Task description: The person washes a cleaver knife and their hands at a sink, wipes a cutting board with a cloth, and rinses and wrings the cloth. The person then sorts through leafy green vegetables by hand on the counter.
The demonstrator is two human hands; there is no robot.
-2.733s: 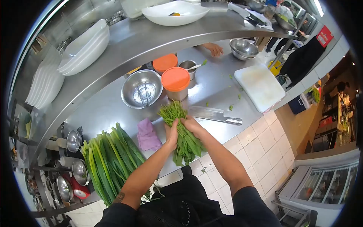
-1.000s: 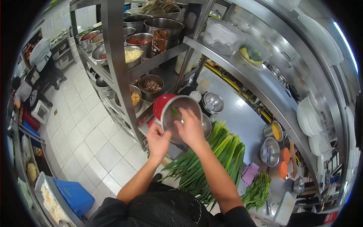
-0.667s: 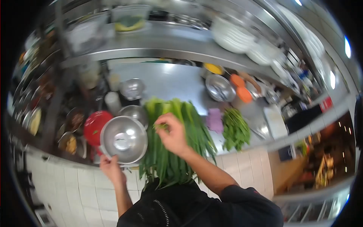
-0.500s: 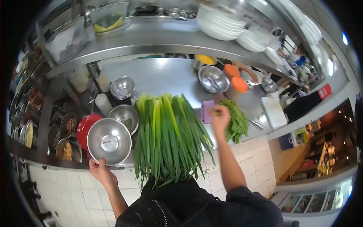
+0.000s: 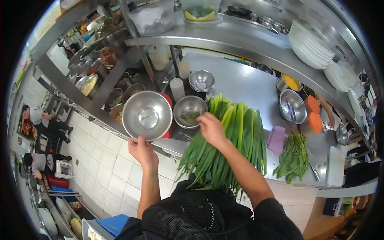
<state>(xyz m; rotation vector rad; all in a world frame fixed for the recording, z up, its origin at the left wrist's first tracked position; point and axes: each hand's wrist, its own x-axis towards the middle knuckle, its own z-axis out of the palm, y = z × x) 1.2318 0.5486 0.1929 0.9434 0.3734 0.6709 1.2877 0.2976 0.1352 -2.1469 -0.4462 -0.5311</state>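
Observation:
My left hand (image 5: 144,153) grips the lower rim of a steel mixing bowl (image 5: 134,110), thumb on the edge. The bowl is tilted toward me, with a small dark bit on its bottom. Just right of it stands a smaller steel bowl (image 5: 184,105) with some green pieces (image 5: 190,117) inside. My right hand (image 5: 212,129) is at that bowl's right edge, fingers drawn together by the green pieces; whether anything is between them is hidden. A large bundle of long green leaves, like leeks or spring onions (image 5: 240,136), lies beneath my right forearm.
A purple cloth (image 5: 276,140) and a bunch of leafy greens (image 5: 294,158) lie to the right, near a knife (image 5: 315,172) and white board (image 5: 335,166). Orange-lidded tubs (image 5: 315,122) stand behind. A steel shelf (image 5: 240,40) crosses above the counter. Another person's arm (image 5: 327,112) reaches in at right.
My view has swung left. My right hand has moved from beside the purple cloth and leafy greens to the small bowl of green pieces. My left hand still holds the mixing bowl.

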